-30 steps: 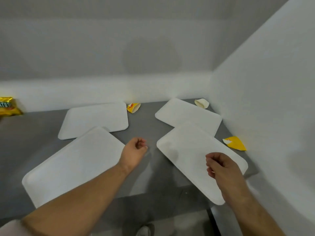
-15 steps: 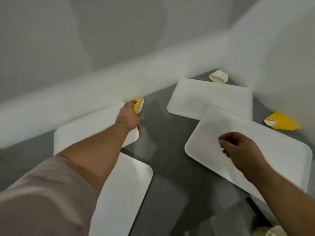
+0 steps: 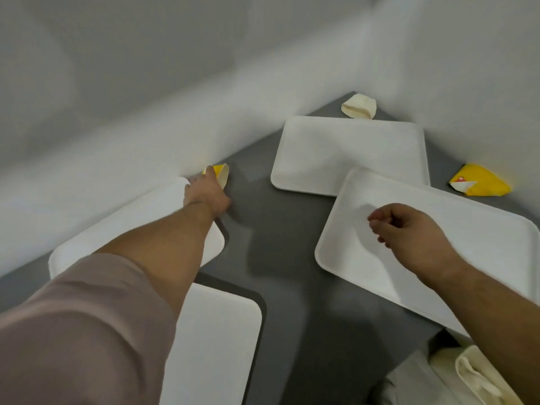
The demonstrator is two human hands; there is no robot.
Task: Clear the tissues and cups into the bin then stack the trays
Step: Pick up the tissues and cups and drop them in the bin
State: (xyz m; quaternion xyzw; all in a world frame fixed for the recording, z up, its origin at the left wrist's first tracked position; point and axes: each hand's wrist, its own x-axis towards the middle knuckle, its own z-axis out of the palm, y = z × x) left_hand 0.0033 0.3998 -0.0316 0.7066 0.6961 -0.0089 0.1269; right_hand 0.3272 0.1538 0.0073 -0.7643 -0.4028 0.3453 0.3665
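Bin [image 3: 409, 375] holds crumpled paper [image 3: 479, 381]; left hand [image 3: 204, 194] touches yellow cup [image 3: 221, 174].

Canteen or fast-food seating corner, white serving trays [image 3: 350, 153], crushed paper cups [image 3: 358, 106], grey table [image 3: 280, 229], bare walls [image 3: 146, 68]

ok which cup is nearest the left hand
The yellow cup by the back wall, right at the left hand. The cream cup is in the corner, the crushed yellow cup by the right wall.
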